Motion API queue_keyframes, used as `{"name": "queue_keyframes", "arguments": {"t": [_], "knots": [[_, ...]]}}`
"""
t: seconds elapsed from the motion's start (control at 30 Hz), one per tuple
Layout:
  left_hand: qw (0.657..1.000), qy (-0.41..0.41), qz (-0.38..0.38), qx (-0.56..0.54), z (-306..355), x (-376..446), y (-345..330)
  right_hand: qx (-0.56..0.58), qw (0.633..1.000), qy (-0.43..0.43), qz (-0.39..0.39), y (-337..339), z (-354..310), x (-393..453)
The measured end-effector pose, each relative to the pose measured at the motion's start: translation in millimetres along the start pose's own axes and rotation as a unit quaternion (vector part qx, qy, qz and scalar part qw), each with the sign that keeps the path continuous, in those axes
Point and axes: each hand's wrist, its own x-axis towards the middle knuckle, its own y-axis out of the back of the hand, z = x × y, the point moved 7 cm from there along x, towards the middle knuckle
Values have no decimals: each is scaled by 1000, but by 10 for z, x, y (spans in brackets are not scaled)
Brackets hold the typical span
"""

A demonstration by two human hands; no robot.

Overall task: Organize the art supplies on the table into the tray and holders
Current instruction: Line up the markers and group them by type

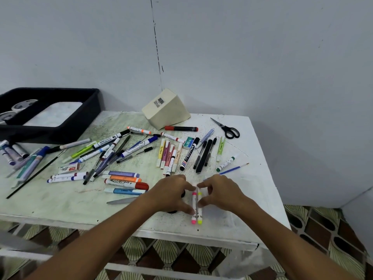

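Both hands meet near the front edge of the table [252, 138]. The left hand [171, 194] has its thumb and fingers curled in against the pink marker [194, 207], and the right hand [219, 191] curls the same way against the yellow marker [199, 209]. The two markers lie side by side, touching, with their coloured caps pointing toward the table's front edge, pinched together between the fingertips of both hands.

Just beyond the hands, a loose row of pastel highlighters [168, 156] lies beside a black marker [188, 154] and several black pens [204, 155]. To the right of these sit a green-capped marker [227, 163], a thin blue paintbrush [234, 168] and black-handled scissors [227, 129]. To the left of the hands lie a purple highlighter [123, 174], an orange one [125, 179], a red-capped marker [127, 183] and a blue highlighter [126, 191]. Farther left, a tangled heap of whiteboard markers and pens [113, 148] spreads over the tabletop, with small paint tubes [12, 154] at the far left edge.

A cream holder [166, 110] lies tipped over at the back of the table, a red-and-black marker [181, 128] just in front of it. The dark tray [88, 110] sits at the back left corner.
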Motion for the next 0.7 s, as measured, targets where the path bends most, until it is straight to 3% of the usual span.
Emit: {"name": "queue_keyframes", "arguments": {"t": [0.3,0.43,0.53,0.7], "knots": [[999,-21,25,-9,-39,-8,-11,-112,993,35,-9,34,-116,103],[995,-20,60,-81,-185,-43,126,-156,985,60,-41,70,-209,227],[987,15,110,-114,-496,-37,298,-87,994,56,-32,170,-217,413],[979,80,162,-98,-1025,95,547,29,996,42,76,458,-241,894]]}}
